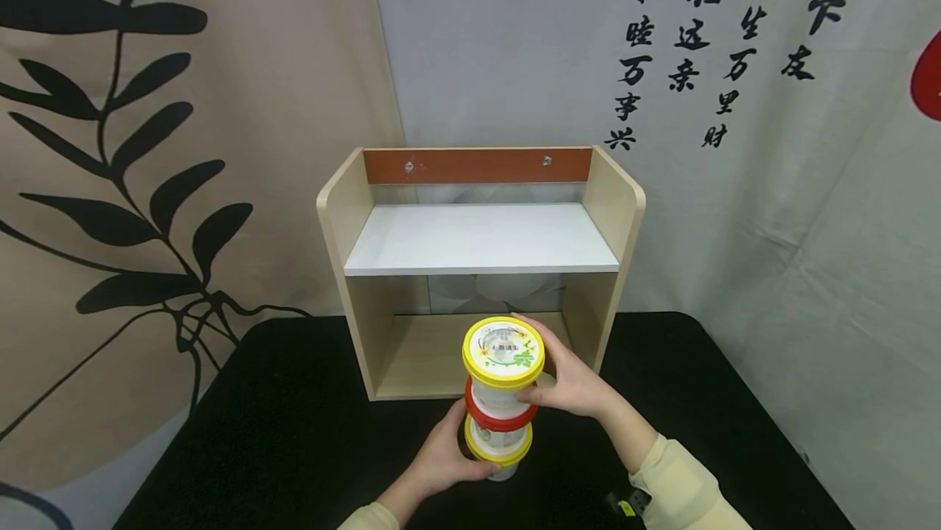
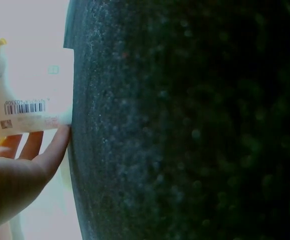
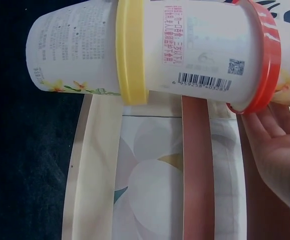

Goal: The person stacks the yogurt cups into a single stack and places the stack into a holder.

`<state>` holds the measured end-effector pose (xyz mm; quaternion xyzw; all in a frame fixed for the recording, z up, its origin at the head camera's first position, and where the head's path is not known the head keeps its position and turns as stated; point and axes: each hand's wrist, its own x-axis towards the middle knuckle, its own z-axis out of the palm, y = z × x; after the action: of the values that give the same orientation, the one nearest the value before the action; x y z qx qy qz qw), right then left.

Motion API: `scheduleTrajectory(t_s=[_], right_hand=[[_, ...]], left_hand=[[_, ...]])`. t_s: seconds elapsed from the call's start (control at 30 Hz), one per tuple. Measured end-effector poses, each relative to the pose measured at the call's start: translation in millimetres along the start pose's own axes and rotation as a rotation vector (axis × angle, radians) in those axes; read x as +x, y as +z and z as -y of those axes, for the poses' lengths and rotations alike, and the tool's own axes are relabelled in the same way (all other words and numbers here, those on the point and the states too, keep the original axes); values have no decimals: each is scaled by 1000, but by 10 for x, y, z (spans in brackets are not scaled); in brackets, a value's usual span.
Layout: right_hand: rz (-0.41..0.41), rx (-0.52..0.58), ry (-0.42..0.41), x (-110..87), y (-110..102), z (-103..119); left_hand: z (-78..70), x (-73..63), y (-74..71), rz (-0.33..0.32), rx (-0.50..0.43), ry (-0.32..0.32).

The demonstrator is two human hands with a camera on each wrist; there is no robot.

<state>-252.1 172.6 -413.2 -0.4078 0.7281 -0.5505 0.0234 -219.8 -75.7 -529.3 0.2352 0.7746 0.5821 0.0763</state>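
Three white paper cups with lids stand stacked in front of the shelf. On top is a yellow-lidded cup (image 1: 503,350), then a red-lidded cup (image 3: 200,55), then a lower yellow-lidded cup (image 2: 34,85). My left hand (image 1: 448,456) grips the lowest cup, its thumb across the front and its fingers along the side in the left wrist view. My right hand (image 1: 569,379) holds the upper part of the stack from the right, thumb in front near the red lid. The fingers behind are partly hidden. Whether the stack's base touches the table, I cannot tell.
Behind the cups stands a two-tier wooden shelf (image 1: 481,240) with a white upper board and a brown back rail. It rests on a black-covered table (image 1: 294,432). Curtains with a leaf print (image 1: 132,211) and black lettering (image 1: 635,64) hang behind.
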Motion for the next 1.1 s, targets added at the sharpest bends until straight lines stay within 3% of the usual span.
scheduleTrajectory(t_s=[0.5, 0.9, 1.1], right_hand=[[-2, 14, 11, -38, -4, -33], [33, 75, 33, -306, -23, -206], [54, 134, 52, -439, 37, -352]], left_hand=[[-26, -27, 4, -2, -36, -11], [-40, -42, 6, -1, -44, -25], [-44, -79, -16, 19, -108, -22]])
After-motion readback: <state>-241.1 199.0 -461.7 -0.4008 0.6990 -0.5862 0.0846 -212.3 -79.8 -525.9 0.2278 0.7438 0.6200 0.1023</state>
